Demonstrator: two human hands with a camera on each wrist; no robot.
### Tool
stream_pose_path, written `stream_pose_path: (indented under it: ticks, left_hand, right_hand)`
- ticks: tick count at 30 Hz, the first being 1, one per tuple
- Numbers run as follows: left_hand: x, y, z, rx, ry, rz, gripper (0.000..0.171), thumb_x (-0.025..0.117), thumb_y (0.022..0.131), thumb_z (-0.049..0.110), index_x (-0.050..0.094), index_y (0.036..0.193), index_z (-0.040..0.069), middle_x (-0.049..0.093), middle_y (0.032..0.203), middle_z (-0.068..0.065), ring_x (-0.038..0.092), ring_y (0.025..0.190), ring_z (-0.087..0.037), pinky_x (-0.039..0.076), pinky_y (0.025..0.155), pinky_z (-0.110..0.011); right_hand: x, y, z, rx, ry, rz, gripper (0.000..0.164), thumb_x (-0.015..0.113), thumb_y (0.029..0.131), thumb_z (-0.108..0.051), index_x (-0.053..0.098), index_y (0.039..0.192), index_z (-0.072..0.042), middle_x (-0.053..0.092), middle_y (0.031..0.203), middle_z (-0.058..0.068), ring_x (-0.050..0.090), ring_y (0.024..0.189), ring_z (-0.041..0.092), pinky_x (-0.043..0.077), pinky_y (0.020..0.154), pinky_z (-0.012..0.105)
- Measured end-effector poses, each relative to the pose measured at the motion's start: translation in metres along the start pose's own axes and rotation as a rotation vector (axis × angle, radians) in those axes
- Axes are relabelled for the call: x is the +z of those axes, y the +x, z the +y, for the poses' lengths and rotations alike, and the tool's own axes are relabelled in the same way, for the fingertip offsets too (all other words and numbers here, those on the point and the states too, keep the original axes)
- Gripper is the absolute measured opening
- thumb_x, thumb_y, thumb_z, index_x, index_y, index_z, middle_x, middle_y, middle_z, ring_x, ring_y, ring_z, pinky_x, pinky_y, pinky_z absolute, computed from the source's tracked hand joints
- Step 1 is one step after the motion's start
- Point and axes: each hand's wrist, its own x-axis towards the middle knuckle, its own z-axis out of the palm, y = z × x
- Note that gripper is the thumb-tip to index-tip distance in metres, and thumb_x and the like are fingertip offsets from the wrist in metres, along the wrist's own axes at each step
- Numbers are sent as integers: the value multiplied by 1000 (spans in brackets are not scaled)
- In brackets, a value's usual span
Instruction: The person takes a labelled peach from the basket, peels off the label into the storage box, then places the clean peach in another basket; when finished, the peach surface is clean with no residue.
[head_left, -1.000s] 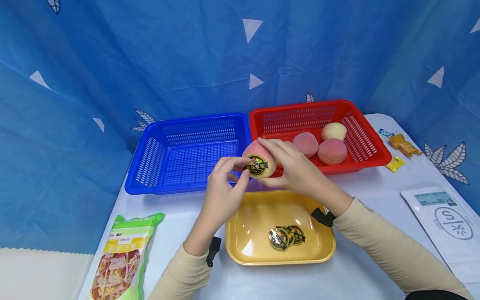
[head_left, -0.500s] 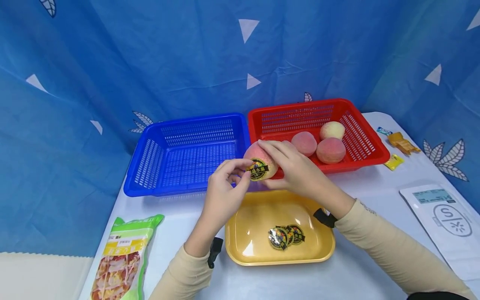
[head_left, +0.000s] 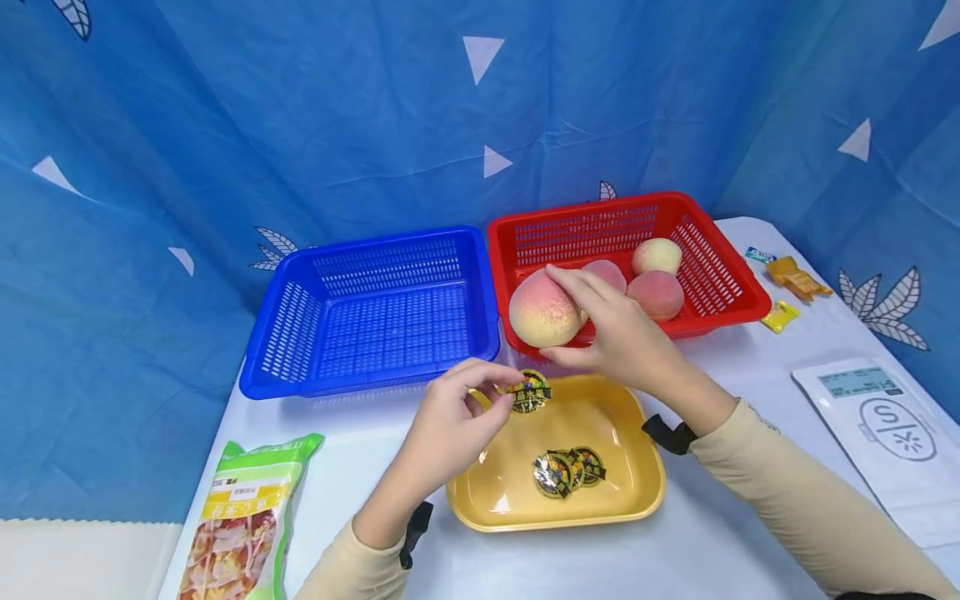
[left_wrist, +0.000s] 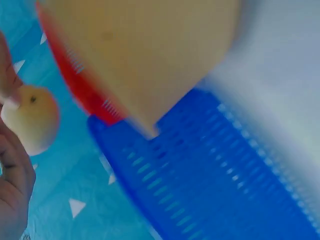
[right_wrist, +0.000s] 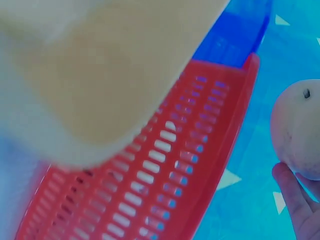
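In the head view my left hand (head_left: 461, 417) pinches a round black label sticker (head_left: 529, 392) between thumb and finger, over the far edge of the gold tray (head_left: 555, 518). My right hand (head_left: 622, 333) grips a pink-and-yellow peach (head_left: 545, 308) in front of the red basket (head_left: 581, 221). The visible side of that peach bears no sticker. Several similar round stickers (head_left: 568, 472) lie overlapping in the tray. The left wrist view has the peach (left_wrist: 35, 120) at its left edge, and the right wrist view has the peach (right_wrist: 300, 130) at its right edge.
Several peaches (head_left: 656, 295) sit in the red basket. A blue basket (head_left: 390, 333) stands to its left. At the near left lies a green food packet (head_left: 240, 517). Small wrappers (head_left: 797, 277) and a white scale (head_left: 885, 425) are on the right.
My left hand has drawn the sticker away from the peach, downward and toward me. The right hand has shifted right and slightly up with the peach, whose sticker-free side now faces me.
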Motion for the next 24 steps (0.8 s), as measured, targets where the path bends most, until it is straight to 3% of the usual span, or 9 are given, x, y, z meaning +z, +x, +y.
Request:
stream_pose_path:
  ticks: [6,8,10,13,18,24]
  left_hand:
    - [14,-10,-22,-49,166,-252,19,70,88,12,75,105,20,70,101,11,60,85,-8,50,72,-23]
    - [20,-12,-28,-37,228,-330,18,70,89,14,75,105,19,71,101,10,59,87,-7,50,79,-22]
    - [25,-13,-33,-11,286,-386,16,70,90,14,76,104,18,71,99,10,59,85,-5,51,78,-20]
    - [33,-16,-40,16,354,-430,15,71,89,14,76,102,19,70,95,11,58,82,-2,50,77,-19]
    - [42,-21,-46,33,445,-452,15,73,87,15,76,100,22,68,96,13,60,88,-2,52,80,-21]
    - [47,-25,-50,110,575,-472,21,74,87,16,75,107,24,66,97,11,61,93,-7,54,78,-23]
  right_hand:
    - [-11,-6,8,56,7,33,95,90,70,-23,41,150,-11,55,139,13,55,124,29,56,95,50]
    - [-14,-8,11,76,10,38,94,90,70,-23,42,150,-11,55,140,13,54,125,28,54,97,51]
    - [-16,-11,13,102,13,41,94,91,70,-22,42,150,-12,55,140,12,54,126,28,54,97,52]
    - [-18,-14,16,129,17,46,94,90,70,-21,42,150,-13,56,139,12,54,125,28,54,97,53]
    - [-19,-17,20,151,20,44,94,90,71,-22,41,151,-14,54,141,12,53,127,29,53,98,55]
    - [-21,-20,24,179,43,29,94,89,72,-21,40,152,-14,52,145,12,51,127,30,56,92,53]
